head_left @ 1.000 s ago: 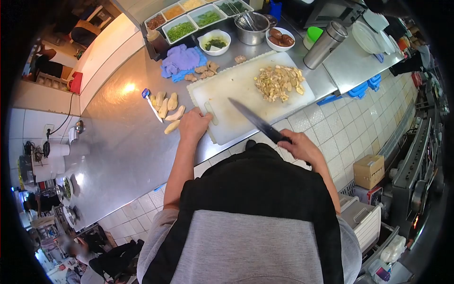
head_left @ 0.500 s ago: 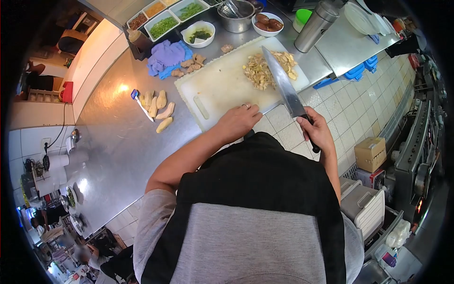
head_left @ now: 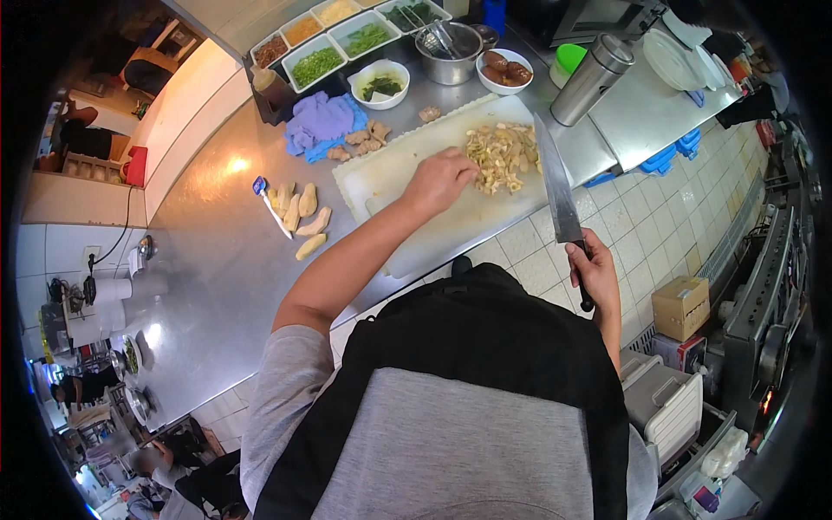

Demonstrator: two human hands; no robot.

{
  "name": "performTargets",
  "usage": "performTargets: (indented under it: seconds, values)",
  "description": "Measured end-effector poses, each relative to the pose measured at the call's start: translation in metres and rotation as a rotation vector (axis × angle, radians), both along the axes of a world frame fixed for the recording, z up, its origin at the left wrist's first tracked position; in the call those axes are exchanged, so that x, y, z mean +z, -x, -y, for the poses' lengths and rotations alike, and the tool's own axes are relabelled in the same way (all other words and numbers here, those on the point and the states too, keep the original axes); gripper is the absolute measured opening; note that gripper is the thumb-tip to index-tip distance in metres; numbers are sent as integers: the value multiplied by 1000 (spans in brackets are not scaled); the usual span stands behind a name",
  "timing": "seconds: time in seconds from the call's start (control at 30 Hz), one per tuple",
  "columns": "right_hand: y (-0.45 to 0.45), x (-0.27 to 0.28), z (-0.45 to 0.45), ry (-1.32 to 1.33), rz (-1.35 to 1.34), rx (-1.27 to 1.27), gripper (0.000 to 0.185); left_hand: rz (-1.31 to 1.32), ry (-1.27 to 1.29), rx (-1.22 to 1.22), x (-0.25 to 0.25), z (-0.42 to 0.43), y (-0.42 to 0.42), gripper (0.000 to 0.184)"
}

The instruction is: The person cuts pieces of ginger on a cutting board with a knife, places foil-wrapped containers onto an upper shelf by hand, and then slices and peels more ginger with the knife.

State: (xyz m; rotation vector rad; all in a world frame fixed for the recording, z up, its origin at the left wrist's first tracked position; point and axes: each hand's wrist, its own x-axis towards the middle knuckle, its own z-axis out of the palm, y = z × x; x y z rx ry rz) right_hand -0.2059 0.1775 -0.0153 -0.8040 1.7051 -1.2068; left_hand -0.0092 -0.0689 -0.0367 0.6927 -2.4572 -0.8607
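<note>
Sliced ginger (head_left: pixel 501 158) lies in a loose pile on the right part of the white cutting board (head_left: pixel 403 165). My left hand (head_left: pixel 440 180) is over the board at the pile's left edge, fingers curled together; whatever they hold, if anything, is hidden. In my right hand (head_left: pixel 595 270) is the black handle of a kitchen knife (head_left: pixel 557 186), its broad blade pointing away from me beside the board's right end. Several peeled ginger pieces (head_left: pixel 308 201) and a white-handled peeler (head_left: pixel 273 208) rest on the steel counter to the left. Unpeeled ginger (head_left: pixel 368 137) sits behind the board.
Purple and blue cloths (head_left: pixel 321 126) lie behind the board. Along the back are tubs of chopped greens (head_left: pixel 317 69), a white bowl (head_left: pixel 380 84), a steel pot (head_left: pixel 449 59) and a bowl of brown eggs (head_left: pixel 505 71). A steel flask (head_left: pixel 594 80) stands at the right.
My left hand has moved from the board's near edge, forward to the ginger pile. My right hand has drawn the knife right, off the pile. The view has shifted slightly.
</note>
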Motion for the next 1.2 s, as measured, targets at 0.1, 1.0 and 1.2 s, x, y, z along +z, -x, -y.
performTargets:
  seconds: [0.1,1.0,1.2]
  values:
    - [3,0,1,-6,4,-22,22,132,-38,53,4,22,18,14]
    - [29,0,46,-344,-974,-64,37,388,292,150,-25,124,84,26]
    - [20,-2,63,-294,-1111,55,38,460,346,239,-18,124,85,20]
